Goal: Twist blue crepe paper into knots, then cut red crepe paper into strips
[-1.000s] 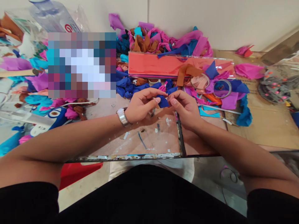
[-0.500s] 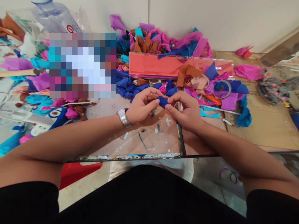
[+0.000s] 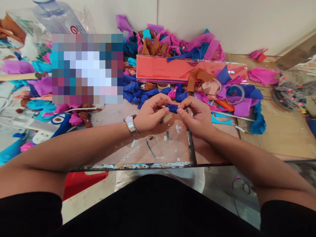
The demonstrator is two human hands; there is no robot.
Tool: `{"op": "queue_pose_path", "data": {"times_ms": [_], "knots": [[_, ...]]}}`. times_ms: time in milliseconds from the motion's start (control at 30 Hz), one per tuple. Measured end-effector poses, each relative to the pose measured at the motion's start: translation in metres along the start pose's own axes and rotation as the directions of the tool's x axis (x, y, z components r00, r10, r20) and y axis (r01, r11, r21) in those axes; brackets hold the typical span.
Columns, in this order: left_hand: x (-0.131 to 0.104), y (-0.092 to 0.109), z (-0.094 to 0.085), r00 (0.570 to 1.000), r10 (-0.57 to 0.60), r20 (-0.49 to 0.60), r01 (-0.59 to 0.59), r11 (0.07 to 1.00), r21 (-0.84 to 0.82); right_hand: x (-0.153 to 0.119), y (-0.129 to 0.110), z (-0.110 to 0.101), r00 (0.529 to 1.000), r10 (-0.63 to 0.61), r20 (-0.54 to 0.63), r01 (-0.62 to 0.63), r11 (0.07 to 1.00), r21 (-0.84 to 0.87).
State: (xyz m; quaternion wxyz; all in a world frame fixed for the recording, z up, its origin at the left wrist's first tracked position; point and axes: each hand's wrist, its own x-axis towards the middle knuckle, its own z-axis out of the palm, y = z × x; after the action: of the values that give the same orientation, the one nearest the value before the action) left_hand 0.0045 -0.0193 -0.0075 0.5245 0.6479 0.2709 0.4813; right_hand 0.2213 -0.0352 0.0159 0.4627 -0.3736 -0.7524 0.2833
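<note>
A small dark blue piece of crepe-like material (image 3: 173, 108) is pinched between both hands above the table. My left hand (image 3: 151, 113), with a metal watch (image 3: 131, 125) on the wrist, grips its left end with thumb and fingers. The right end is between the thumb and index finger of my right hand (image 3: 197, 115). Just beyond my hands lie several crumpled blue pieces (image 3: 134, 92) and a pink twisted piece (image 3: 172, 93).
A long red sheet pack (image 3: 160, 68) lies behind my hands, with a colourful pile (image 3: 172, 42) beyond. Tape rolls (image 3: 234, 94) and scraps are at the right, near flat cardboard (image 3: 283, 131). At the left are a blue-and-white power strip (image 3: 53, 128) and a large bottle (image 3: 61, 18).
The blue piece between my fingers has turned and now looks flatter and narrower. My hands have hardly moved, apart from small finger shifts.
</note>
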Motion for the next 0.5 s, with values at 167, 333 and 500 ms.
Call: {"op": "queue_pose_path", "data": {"times_ms": [167, 333, 500], "knots": [[-0.0001, 0.0018, 0.0006, 1.000, 0.005, 0.005, -0.005, 1.000, -0.015, -0.0012, 0.0023, 0.0001, 0.999, 0.046, 0.006, -0.046, 0.999, 0.020], [0.0003, 0.0020, -0.0017, 0.996, -0.083, -0.013, 0.082, 0.995, -0.050, -0.0022, 0.0041, -0.0006, 0.996, 0.093, -0.008, -0.093, 0.993, 0.080], [0.0023, -0.0065, -0.0064, 0.983, -0.173, -0.059, 0.163, 0.977, -0.135, -0.0024, 0.0051, 0.0005, 0.997, 0.077, -0.016, -0.076, 0.993, 0.092]]}}
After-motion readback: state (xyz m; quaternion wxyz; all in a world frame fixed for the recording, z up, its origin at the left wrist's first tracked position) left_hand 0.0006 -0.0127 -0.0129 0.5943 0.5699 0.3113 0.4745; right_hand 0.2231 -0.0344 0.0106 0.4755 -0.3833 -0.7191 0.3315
